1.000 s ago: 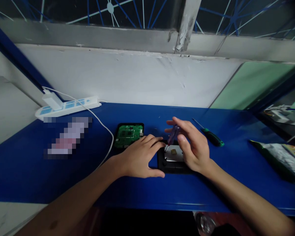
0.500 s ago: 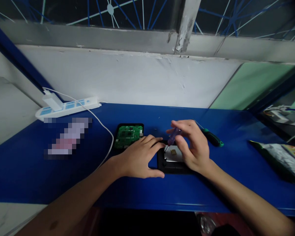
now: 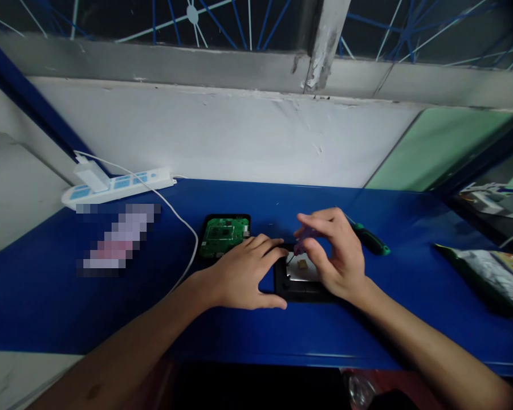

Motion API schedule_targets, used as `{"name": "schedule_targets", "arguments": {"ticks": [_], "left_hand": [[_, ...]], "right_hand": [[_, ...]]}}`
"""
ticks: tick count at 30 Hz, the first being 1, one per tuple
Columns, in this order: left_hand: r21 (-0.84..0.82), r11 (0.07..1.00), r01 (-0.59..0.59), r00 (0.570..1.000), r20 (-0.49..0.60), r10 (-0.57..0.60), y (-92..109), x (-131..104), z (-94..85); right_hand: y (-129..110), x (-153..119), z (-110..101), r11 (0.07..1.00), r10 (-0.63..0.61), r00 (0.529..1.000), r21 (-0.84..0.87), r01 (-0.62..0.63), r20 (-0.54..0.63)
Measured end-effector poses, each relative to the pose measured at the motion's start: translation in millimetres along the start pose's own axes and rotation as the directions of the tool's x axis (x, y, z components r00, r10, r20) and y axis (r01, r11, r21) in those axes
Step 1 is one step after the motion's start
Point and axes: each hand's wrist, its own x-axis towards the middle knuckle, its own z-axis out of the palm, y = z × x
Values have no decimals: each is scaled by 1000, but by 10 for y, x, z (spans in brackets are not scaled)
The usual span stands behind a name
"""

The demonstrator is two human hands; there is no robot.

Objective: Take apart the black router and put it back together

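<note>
My right hand (image 3: 340, 253) grips a small purple-handled screwdriver (image 3: 306, 238) between thumb and fingers. Its thin shaft slants down to the upper left corner of a silver metal plate (image 3: 297, 273), which bears a small tan square. That plate lies inside a black plastic casing (image 3: 303, 295) on the blue desk; my right hand hides its right part. With fingers stretched out, my left hand (image 3: 241, 276) rests at the casing's left edge, fingertips at its upper left corner. Behind my left hand lies a green circuit board (image 3: 224, 232) in a black shell.
A green and black screwdriver (image 3: 371, 239) lies right of my right hand. A white power strip (image 3: 119, 187) with a plugged-in charger sits back left; its white cable (image 3: 183, 222) curves across the blue desk (image 3: 256, 336). A shiny packet (image 3: 487, 276) lies far right.
The purple screwdriver has tilted over further, and my right fingers have shifted slightly around its handle. My left hand and the casing have hardly moved.
</note>
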Motion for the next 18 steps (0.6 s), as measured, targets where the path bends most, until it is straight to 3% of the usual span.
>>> {"name": "schedule_targets", "arguments": {"ticks": [7, 13, 18], "left_hand": [[3, 1000, 3, 1000, -3, -3, -1, 2, 1], [4, 1000, 6, 1000, 2, -6, -1, 1, 4], [3, 1000, 0, 1000, -3, 0, -2, 0, 2]], "right_hand": [[-40, -4, -2, 993, 60, 997, 100, -65, 58], [27, -45, 37, 987, 118, 993, 115, -116, -3], [32, -38, 20, 995, 69, 998, 77, -68, -12]]}}
